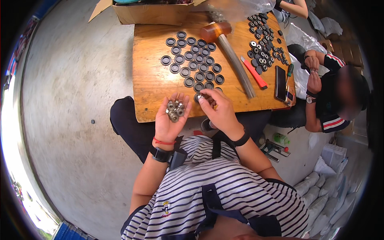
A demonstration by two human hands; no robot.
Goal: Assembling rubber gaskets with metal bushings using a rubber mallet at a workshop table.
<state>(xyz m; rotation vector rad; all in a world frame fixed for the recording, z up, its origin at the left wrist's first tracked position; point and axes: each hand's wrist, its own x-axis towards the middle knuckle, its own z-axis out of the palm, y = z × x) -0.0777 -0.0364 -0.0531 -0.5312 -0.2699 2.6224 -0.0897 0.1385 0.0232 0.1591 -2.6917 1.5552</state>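
My left hand (170, 127) is palm up and cupped just off the table's near edge. It holds several small shiny metal bearings (175, 115) in a pile. Thumb and fingers of my right hand (221, 111) pinch a metal bearing (199, 96) over a round black cap (197, 99) at the near edge. The fingertips partly hide both, so I cannot tell whether the bearing sits in the cap. Beyond my hands, several more black caps (195, 49) lie spread on the wooden table (152, 90), hollow side up.
A mallet (232, 54) with an amber head lies across the table. Right of it are a red utility knife (256, 74), a phone (280, 83), a green-handled screwdriver (289, 71) and more caps with bearings (262, 50). A cardboard box (150, 15) stands far left. A co-worker (334, 88) sits right.
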